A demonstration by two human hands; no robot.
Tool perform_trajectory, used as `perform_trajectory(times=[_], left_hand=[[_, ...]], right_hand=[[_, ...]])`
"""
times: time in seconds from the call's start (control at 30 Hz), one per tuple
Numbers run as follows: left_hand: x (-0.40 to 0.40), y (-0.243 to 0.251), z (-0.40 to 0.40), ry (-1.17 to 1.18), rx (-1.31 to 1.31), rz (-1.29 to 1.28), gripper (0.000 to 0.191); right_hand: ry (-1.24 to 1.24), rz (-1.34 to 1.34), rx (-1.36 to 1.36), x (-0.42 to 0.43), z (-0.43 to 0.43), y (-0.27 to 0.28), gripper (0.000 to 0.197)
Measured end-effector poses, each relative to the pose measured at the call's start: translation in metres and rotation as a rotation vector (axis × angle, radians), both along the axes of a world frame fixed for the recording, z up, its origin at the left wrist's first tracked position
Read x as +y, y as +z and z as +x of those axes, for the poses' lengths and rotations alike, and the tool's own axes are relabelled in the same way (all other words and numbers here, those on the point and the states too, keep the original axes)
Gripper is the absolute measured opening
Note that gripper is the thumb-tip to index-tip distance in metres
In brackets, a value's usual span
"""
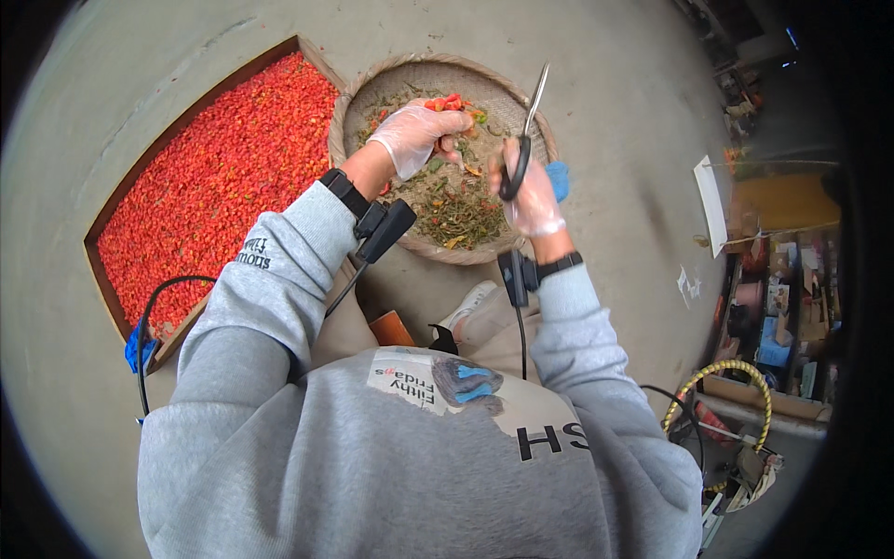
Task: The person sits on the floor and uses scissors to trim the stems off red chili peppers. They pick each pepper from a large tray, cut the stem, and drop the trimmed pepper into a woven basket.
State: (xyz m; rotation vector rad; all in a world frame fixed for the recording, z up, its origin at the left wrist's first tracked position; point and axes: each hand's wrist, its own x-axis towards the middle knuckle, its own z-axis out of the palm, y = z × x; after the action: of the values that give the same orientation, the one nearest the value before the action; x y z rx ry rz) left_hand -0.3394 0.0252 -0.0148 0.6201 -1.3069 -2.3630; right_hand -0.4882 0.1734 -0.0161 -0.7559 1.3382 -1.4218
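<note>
My left hand, in a clear plastic glove, is closed around several small red peppers, one with a bit of green and yellow. It hovers over a round woven basket with a thick rim. Inside the basket lie green stems and dry trimmings, with a few yellow and red bits. In my gloved right hand is a pair of scissors with black handles; the blades point up and away and look closed together. Most of its fingers are hidden behind the handles.
Left of the basket, a wooden-edged tray holds a wide layer of red peppers. A blue object pokes out by the basket's right rim. Shelves with boxes and a coiled yellow hose stand far right. Black cables run from both wrists.
</note>
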Motion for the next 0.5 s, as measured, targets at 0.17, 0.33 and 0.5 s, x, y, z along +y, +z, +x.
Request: perform_trajectory(times=[0.17,0.33,0.5], left_hand=[[0.006,0.006,0.013,0.091,0.104,0.029,0.015],[0.015,0.010,0.014,0.139,0.140,-0.097,0.013],[0.014,0.004,0.014,0.119,0.056,-0.133,0.014]], right_hand=[[0.205,0.157,0.138,0.069,0.041,0.016,0.063],[0.311,0.152,0.232,0.089,0.061,0.025,0.064],[0.268,0.165,0.027,0.076,0.056,0.020,0.067]])
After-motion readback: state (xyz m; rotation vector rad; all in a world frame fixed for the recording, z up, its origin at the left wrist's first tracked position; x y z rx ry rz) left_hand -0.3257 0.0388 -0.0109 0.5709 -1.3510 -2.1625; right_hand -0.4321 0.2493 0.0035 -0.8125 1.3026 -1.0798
